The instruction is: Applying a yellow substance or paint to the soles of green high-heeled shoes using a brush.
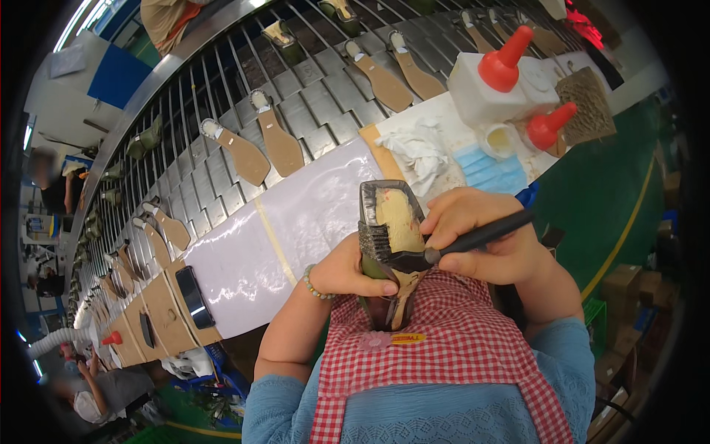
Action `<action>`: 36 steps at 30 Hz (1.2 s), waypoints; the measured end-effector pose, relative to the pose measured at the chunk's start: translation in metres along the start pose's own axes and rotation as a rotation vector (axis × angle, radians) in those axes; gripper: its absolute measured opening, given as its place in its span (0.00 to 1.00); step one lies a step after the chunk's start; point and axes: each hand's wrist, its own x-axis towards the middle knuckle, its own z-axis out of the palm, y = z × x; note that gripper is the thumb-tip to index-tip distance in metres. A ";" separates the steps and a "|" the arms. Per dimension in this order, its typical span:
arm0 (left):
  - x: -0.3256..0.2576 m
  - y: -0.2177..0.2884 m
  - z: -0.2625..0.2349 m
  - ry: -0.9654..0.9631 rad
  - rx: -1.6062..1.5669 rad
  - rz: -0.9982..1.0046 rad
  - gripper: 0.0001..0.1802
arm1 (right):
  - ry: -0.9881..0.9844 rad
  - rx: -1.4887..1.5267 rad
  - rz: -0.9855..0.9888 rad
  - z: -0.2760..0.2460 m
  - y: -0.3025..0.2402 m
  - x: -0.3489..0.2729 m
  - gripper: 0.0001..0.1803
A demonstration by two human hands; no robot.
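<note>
My left hand [347,272] grips a dark shoe upper stretched over a green last [367,268], held sole side up in front of my apron. Its pale insole [398,222] shows within the folded dark edge, toe end pointing away from me. In my right hand [481,229] is a black-handled brush [488,231], the fingers wrapped round the handle. The brush head crosses the underside of the shoe, with its dark bristles at the shoe's left edge. My right fingertips are close to the shoe's right edge; whether they touch it I cannot tell.
Beyond a pale work surface [325,185], a metal slat conveyor [318,96] carries tan soles [248,159] and other lasted shoes. White bottles with red nozzles [506,59], an open jar [499,140], and a blue mask [489,169] stand right. A phone [194,296] lies left.
</note>
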 end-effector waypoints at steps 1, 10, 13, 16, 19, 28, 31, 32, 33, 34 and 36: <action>0.000 0.001 0.000 0.001 0.008 -0.002 0.38 | 0.021 0.084 0.032 0.000 0.003 -0.001 0.10; 0.004 0.000 0.002 -0.017 -0.025 0.022 0.39 | 0.040 -0.185 -0.031 0.000 -0.008 -0.001 0.10; -0.002 -0.010 -0.001 0.002 -0.081 0.036 0.40 | 0.064 -0.031 0.065 -0.012 -0.012 -0.011 0.11; -0.012 -0.029 -0.002 0.052 -0.107 0.069 0.42 | 0.381 -0.038 0.122 -0.052 -0.007 -0.032 0.11; -0.020 -0.049 -0.007 0.272 -0.079 0.096 0.43 | 0.672 -0.305 0.363 -0.086 0.004 -0.048 0.13; -0.039 -0.066 -0.048 0.443 -0.472 0.246 0.45 | 0.617 -0.736 0.470 -0.122 0.084 -0.067 0.13; -0.047 -0.064 -0.053 0.452 -0.436 0.265 0.44 | 0.566 -0.759 0.551 -0.119 0.089 -0.064 0.13; -0.048 -0.066 -0.052 0.454 -0.435 0.266 0.44 | 0.534 -0.742 0.571 -0.119 0.092 -0.064 0.13; -0.046 -0.070 -0.050 0.558 -0.380 0.270 0.45 | 0.502 -0.725 0.593 -0.120 0.093 -0.064 0.13; -0.044 -0.073 -0.049 0.659 -0.324 0.273 0.47 | 0.504 -0.726 0.594 -0.121 0.091 -0.066 0.13; -0.047 -0.075 -0.049 0.665 -0.330 0.259 0.47 | 0.617 -0.680 0.575 -0.121 0.088 -0.069 0.09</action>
